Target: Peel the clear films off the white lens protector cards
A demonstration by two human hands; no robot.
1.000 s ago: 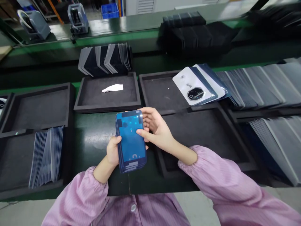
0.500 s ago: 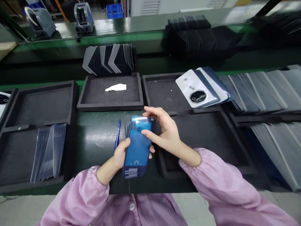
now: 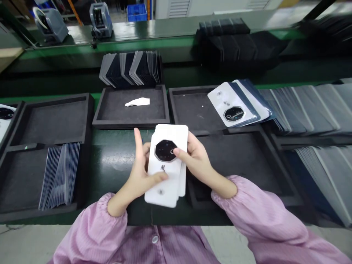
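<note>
A small stack of white phone back covers (image 3: 169, 190) is held upright in front of me, each with a black octagonal camera patch (image 3: 162, 151) near the top. My right hand (image 3: 199, 157) grips the right edge, thumb lying across the patch and fingers behind. On the other side my left hand (image 3: 140, 179) has its thumb pressed on the front cover. Its index finger sticks up, apart from the stack, while the remaining fingers go behind it. The covers are slightly fanned, so a second one shows at the lower right.
Before me are black foam trays (image 3: 130, 123), one with a torn white paper strip (image 3: 137, 102). More white covers (image 3: 224, 102) lean at right beside rows of film-faced panels (image 3: 310, 106). Other panels stand at left (image 3: 59, 176) and behind (image 3: 130, 69). Tape dispensers (image 3: 101, 20) sit at the back.
The stack has been turned over: its blue film side faced me before, now the white side does. My left index finger has lifted; the right hand has moved onto the right edge.
</note>
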